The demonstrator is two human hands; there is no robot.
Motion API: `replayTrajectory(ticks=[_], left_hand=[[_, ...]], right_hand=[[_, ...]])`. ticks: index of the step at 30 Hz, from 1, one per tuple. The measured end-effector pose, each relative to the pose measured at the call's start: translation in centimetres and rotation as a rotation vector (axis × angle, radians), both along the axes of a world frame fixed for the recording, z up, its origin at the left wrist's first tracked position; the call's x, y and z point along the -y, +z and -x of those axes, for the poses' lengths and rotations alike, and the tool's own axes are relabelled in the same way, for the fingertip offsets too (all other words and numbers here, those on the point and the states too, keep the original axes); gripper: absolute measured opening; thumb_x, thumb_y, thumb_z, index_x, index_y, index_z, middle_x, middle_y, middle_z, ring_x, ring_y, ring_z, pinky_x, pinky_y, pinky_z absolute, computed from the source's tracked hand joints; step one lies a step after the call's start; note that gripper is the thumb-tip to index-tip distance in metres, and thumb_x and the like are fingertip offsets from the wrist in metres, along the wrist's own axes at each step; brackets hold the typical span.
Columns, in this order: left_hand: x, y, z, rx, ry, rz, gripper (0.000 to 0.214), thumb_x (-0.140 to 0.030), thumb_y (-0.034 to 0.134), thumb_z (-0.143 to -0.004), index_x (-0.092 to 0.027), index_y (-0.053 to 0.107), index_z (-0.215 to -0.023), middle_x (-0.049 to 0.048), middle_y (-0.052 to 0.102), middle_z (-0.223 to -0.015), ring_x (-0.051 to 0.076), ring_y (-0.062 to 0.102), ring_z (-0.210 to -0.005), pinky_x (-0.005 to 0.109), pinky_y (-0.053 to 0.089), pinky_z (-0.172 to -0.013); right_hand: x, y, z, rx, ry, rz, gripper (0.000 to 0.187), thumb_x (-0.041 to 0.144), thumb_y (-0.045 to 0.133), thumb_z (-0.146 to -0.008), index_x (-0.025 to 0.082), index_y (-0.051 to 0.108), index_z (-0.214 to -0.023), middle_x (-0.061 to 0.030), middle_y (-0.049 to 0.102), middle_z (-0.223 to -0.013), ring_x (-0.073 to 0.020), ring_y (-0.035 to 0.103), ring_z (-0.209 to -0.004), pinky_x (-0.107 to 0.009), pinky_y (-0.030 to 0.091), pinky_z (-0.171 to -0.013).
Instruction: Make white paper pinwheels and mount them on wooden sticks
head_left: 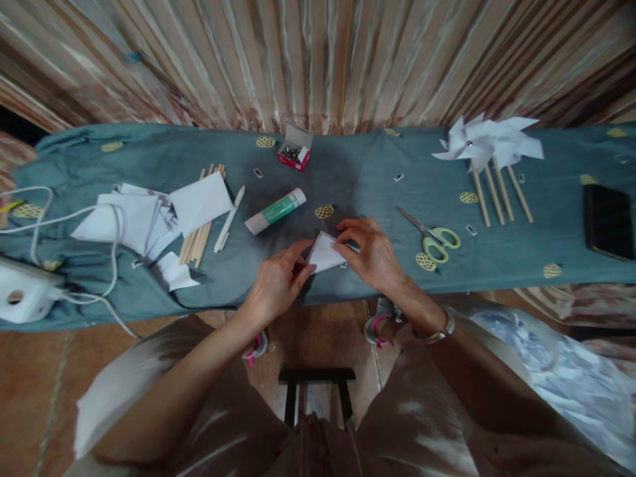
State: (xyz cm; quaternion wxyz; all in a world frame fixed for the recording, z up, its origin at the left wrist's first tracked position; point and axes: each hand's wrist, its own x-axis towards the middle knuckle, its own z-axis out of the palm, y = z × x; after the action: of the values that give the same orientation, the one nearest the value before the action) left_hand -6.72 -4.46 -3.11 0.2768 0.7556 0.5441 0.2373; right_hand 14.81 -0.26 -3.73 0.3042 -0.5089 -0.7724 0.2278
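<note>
A small folded piece of white paper [326, 253] is held between both hands at the near edge of the table. My left hand [279, 281] pinches its left corner between thumb and fingers. On the opposite side, my right hand [370, 254] has its fingers closed on the paper's right edge. Just beyond the left hand lies a glue stick [276, 211] with a green label. Scissors [431, 237] with green handles rest to the right of the right hand, blades pointing away to the left.
At left are white paper sheets [124, 222], wooden sticks [201, 242], a white pen [230, 218] and a power strip [24, 291] with cables. A red box of metal pins [295, 154] stands open at the back. Paper pinwheels [470, 144] and a phone [608, 222] lie right.
</note>
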Motion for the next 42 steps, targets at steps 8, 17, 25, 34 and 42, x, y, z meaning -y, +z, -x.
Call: replayTrajectory(ticks=[8, 17, 25, 34, 42], left_hand=[[0.5, 0.2, -0.4, -0.232, -0.187, -0.412, 0.031, -0.026, 0.050, -0.099, -0.012, 0.061, -0.125, 0.0173, 0.067, -0.126, 0.030, 0.062, -0.117, 0.047, 0.053, -0.097], [2.5, -2.0, -2.0, -0.317, -0.375, -0.432, 0.058, -0.032, 0.048, -0.100, -0.005, 0.034, -0.149, 0.0228, 0.044, -0.154, 0.032, 0.035, -0.148, 0.052, 0.037, -0.118], [2.5, -2.0, -1.9, -0.323, -0.366, -0.408, 0.065, -0.037, 0.050, -0.100, -0.005, 0.028, -0.152, 0.0240, 0.042, -0.155, 0.033, 0.031, -0.149, 0.052, 0.036, -0.119], [2.5, -2.2, -1.9, -0.320, -0.366, -0.398, 0.066, -0.040, 0.049, -0.100, -0.005, 0.028, -0.152, 0.0238, 0.041, -0.155, 0.034, 0.029, -0.150, 0.054, 0.035, -0.119], [2.4, -2.1, -2.0, -0.339, -0.360, -0.379, 0.066, -0.042, 0.049, -0.100, -0.006, 0.030, -0.151, 0.0234, 0.041, -0.156, 0.035, 0.029, -0.150, 0.054, 0.034, -0.120]], right_hand=[[-0.1, -0.1, 0.3, 0.013, -0.016, -0.010, 0.010, 0.022, 0.065, -0.086, 0.022, 0.068, -0.076, -0.0089, 0.073, -0.108, -0.0264, 0.062, -0.108, -0.044, 0.050, -0.098], [-0.2, -0.3, 0.4, 0.014, -0.024, -0.019, 0.009, 0.018, 0.063, -0.084, 0.020, 0.066, -0.076, -0.0109, 0.073, -0.108, -0.0268, 0.063, -0.107, -0.045, 0.049, -0.099], [-0.2, -0.3, 0.6, 0.017, -0.031, -0.019, 0.011, 0.017, 0.060, -0.084, 0.022, 0.064, -0.074, -0.0113, 0.073, -0.108, -0.0273, 0.063, -0.106, -0.046, 0.049, -0.098], [-0.3, -0.4, 0.9, 0.020, -0.051, -0.026, 0.013, 0.015, 0.060, -0.083, 0.021, 0.063, -0.072, -0.0114, 0.073, -0.105, -0.0272, 0.063, -0.106, -0.044, 0.050, -0.097], [-0.4, -0.4, 0.9, 0.037, -0.053, -0.013, 0.016, 0.014, 0.059, -0.083, 0.022, 0.062, -0.070, -0.0111, 0.073, -0.105, -0.0273, 0.063, -0.104, -0.045, 0.050, -0.096]])
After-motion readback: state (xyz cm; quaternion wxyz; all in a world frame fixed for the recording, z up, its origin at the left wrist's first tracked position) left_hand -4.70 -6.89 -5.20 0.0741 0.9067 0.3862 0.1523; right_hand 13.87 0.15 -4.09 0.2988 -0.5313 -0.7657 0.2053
